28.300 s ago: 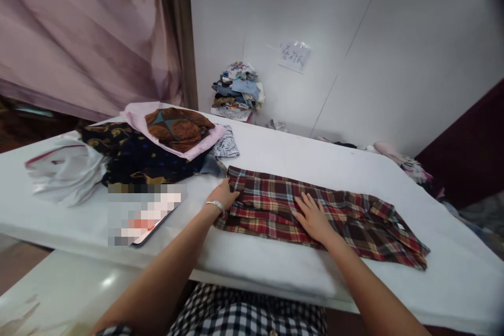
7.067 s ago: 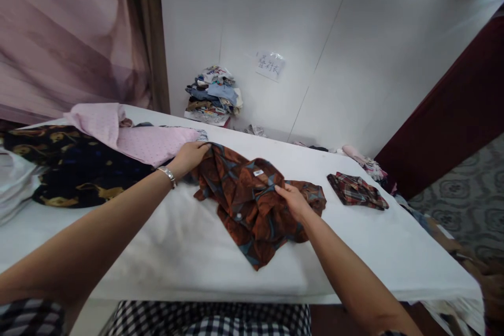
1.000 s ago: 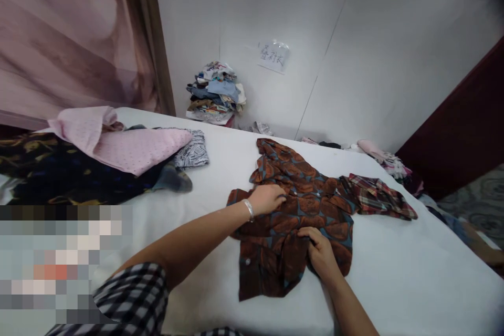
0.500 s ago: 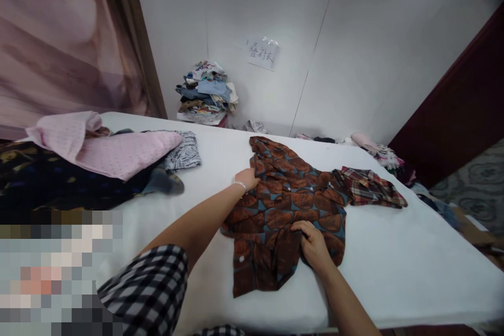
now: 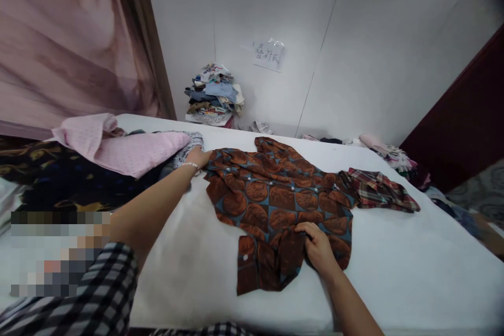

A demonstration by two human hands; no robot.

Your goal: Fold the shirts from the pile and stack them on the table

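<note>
A brown and blue patterned button-up shirt (image 5: 283, 194) lies spread across the white table, its row of pale buttons running sideways. My left hand (image 5: 200, 157) is closed on the shirt's left end, close to the pile of clothes. Nearer to me, my right hand (image 5: 317, 247) grips the cloth at the near side, beside a sleeve (image 5: 262, 265) whose buttoned cuff points toward me. A folded plaid shirt (image 5: 381, 189) touches the patterned shirt's right end.
Left on the table (image 5: 401, 273) lies a heap with a pink dotted garment (image 5: 134, 149), dark clothes (image 5: 79, 184) and a folded black-and-white printed garment (image 5: 192, 142). Behind the far edge rises a tall clothes stack (image 5: 216, 92). More clothes (image 5: 388, 155) lie beyond the right edge.
My left hand has moved left, drawing the shirt's left end out so that its front lies flatter. My right hand keeps its grip in nearly the same place. The view has shifted slightly.
</note>
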